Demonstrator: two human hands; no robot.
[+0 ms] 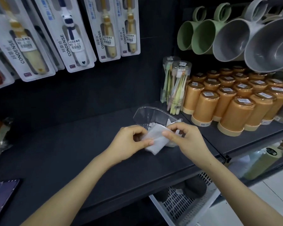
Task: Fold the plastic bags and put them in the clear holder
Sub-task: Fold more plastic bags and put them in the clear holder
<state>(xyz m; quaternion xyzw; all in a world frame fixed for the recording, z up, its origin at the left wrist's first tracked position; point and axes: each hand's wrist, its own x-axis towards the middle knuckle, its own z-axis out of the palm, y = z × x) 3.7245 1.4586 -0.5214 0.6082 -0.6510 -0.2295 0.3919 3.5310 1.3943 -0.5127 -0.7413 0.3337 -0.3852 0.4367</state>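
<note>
A folded white plastic bag (155,140) is held just above the dark shelf (72,152), near its middle. My left hand (129,142) pinches the bag's left side between thumb and fingers. My right hand (184,137) pinches its upper right edge. Right behind the bag stands the clear holder (147,114), with folded white bags inside it; its front is partly hidden by my hands.
Orange cups (235,105) and clear toothbrush tubes (176,85) crowd the shelf to the right. Packaged toothbrushes (72,35) hang on the back wall, green and grey mugs (235,35) at upper right. A purple item (2,193) lies at front left, a white basket (186,201) below.
</note>
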